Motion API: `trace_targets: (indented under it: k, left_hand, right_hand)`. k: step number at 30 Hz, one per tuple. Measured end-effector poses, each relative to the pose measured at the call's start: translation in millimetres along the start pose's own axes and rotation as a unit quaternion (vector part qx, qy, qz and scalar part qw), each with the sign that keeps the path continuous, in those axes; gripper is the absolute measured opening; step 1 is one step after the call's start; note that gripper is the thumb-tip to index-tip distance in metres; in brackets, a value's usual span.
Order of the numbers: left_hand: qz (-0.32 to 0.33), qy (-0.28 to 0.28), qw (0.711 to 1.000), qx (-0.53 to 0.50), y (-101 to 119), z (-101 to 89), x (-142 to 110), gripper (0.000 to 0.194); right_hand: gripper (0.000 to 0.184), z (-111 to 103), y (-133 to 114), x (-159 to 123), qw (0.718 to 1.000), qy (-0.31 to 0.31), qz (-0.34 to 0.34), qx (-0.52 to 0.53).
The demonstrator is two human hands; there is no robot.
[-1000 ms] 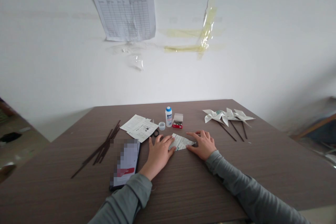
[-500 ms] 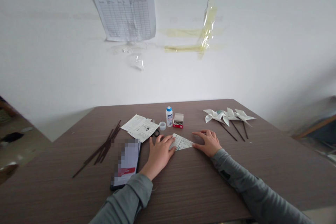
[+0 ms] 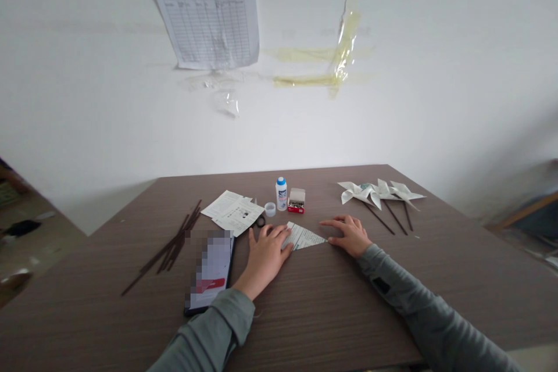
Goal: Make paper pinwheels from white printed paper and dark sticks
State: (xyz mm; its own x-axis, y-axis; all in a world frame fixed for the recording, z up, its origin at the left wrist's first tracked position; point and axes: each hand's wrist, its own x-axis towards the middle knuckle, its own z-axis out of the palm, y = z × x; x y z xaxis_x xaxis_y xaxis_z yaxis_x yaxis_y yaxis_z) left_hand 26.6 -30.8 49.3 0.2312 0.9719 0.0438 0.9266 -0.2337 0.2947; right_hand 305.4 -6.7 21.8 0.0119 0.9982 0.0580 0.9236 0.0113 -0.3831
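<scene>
A printed sheet of paper folded into a triangle [image 3: 303,238] lies on the table in front of me, its point toward the right. My left hand [image 3: 268,247] rests flat on the triangle's left part with fingers spread, hiding that end. At the right tip is my right hand [image 3: 352,237], its thumb by the paper's point and its fingers apart from the thumb. Whether the thumb touches the tip I cannot tell. Just beyond the left fingers, the black handles of scissors [image 3: 260,221] stick out from under loose printed sheets [image 3: 235,211].
Behind the triangle stand a white glue bottle [image 3: 281,195] with a blue cap, a small clear cup [image 3: 270,209] and a red box of pins [image 3: 297,202]. Paper pinwheels [image 3: 368,192] lie back right. Dark sticks [image 3: 174,241] and a phone [image 3: 209,273] are left.
My right hand has slid slightly to the right, and more of the triangle's right tip shows. My left hand has stayed in place on the paper.
</scene>
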Motion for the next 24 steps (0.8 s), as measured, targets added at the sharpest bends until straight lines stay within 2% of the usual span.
trace_targets:
  k: [4, 6, 10, 15, 24]
  left_hand:
    - [0.003, -0.007, 1.000, 0.001, 1, -1.1, 1, 0.048]
    - [0.003, -0.008, 1.000, 0.002, 1, -0.9, 2, 0.049]
    - [0.007, -0.003, 1.000, 0.002, 2, 0.2, 3, 0.049]
    - [0.006, -0.001, 1.000, 0.002, 5, 2.1, 3, 0.049]
    - [0.005, 0.019, 1.000, 0.003, 11, 5.8, 3, 0.042]
  right_hand:
    - [0.066, 6, 7, 4, 0.998, 0.020, -0.042, 0.030]
    - [0.066, 8, 6, 7, 0.997, 0.010, -0.059, 0.042]
    - [0.053, 16, -5, 11, 0.996, -0.013, -0.082, 0.034]
    - [0.035, 20, -20, 8, 0.995, -0.016, -0.096, 0.022]
    - [0.035, 20, -30, 9, 0.996, -0.007, -0.087, 0.019]
